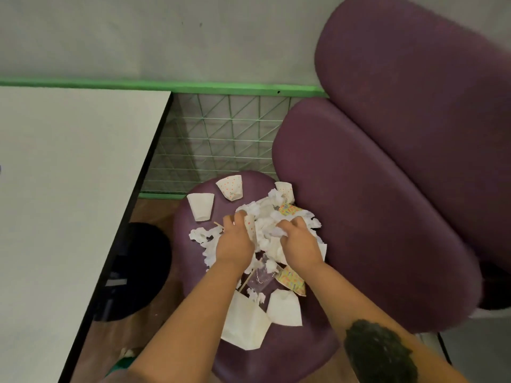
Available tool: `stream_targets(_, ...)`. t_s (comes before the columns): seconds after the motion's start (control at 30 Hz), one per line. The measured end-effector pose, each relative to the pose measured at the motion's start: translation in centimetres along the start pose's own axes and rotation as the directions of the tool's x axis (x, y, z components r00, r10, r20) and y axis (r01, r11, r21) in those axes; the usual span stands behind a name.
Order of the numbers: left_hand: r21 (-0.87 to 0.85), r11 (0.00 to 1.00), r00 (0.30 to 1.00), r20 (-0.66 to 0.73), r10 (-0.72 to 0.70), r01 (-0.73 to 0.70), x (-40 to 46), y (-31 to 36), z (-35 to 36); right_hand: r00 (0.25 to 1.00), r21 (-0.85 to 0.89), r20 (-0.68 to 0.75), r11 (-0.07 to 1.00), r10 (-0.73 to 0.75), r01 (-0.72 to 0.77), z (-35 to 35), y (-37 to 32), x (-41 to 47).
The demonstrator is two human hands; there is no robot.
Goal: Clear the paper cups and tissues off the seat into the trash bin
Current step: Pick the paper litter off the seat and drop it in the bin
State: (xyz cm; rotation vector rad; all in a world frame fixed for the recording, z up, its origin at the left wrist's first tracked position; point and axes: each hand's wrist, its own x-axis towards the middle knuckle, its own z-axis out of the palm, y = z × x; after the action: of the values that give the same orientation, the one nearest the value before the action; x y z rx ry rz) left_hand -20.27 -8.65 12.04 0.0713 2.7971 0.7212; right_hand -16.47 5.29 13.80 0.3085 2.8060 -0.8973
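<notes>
Head view. You are in the gathering step: both hands are down in the pile of crumpled tissues point(265, 217) at the middle of the purple seat point(193, 261). Your left hand point(235, 240) has its fingers curled over tissue and around a dotted paper cup point(250, 226) lying in the pile. Your right hand point(300, 243) has its fingers clenched on a wad of tissue. Nothing is lifted clear of the seat yet.

Still on the seat:
- a plain white cup point(201, 206) near the far left edge, mouth away from you;
- a dotted cup point(231, 187) at the far edge, on its side;
- a third cup point(284, 189) at the far right, against the backrest cushion point(373, 217);
- two flattened white cups point(246, 324) point(284, 308) toward the near edge;
- a clear plastic cup point(262, 277) between your forearms, on its side; contents cannot be made out.

The standing white cup's interior is hidden.

The dark round shape point(141, 269) on the floor left of the seat, partly under the table point(69, 189), is probably the trash bin; its contents are too dark to read.

Next move: close both hands firmly, lift the bundle as one, and carry it left over the seat edge to the bin. Loose scraps may drop on the way.
</notes>
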Motion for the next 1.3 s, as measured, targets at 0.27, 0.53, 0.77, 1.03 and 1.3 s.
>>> stream_targets(0.27,-0.109,0.989,0.983,-0.161,0.085,-0.103,-7.4,5.6,-7.4,0.988,0.018,-0.133,0.997,-0.075,0.078,-7.4,-3.8,-7.3)
stream_targets(0.53,-0.146,0.971,0.941,-0.309,0.137,-0.189,-16.4,6.5,-12.1,0.964,0.054,-0.222,0.985,-0.148,0.164,-10.3,-7.3,-15.6)
stream_targets(0.77,-0.158,0.968,0.919,-0.375,0.122,-0.194,-22.7,4.6,-13.9,0.928,0.014,-0.279,0.965,-0.247,0.261,-9.4,-9.8,-20.8)
stream_targets(1.03,-0.162,0.969,0.903,-0.416,0.107,-0.189,-27.3,0.7,-15.7,0.910,0.062,-0.275,0.939,-0.310,0.338,-7.0,-12.9,-24.5)
stream_targets(1.3,-0.166,0.965,0.892,-0.438,0.113,-0.204,-33.1,-6.9,-18.9,0.901,0.154,-0.297,0.916,-0.315,0.371,-0.8,-18.5,-30.0)
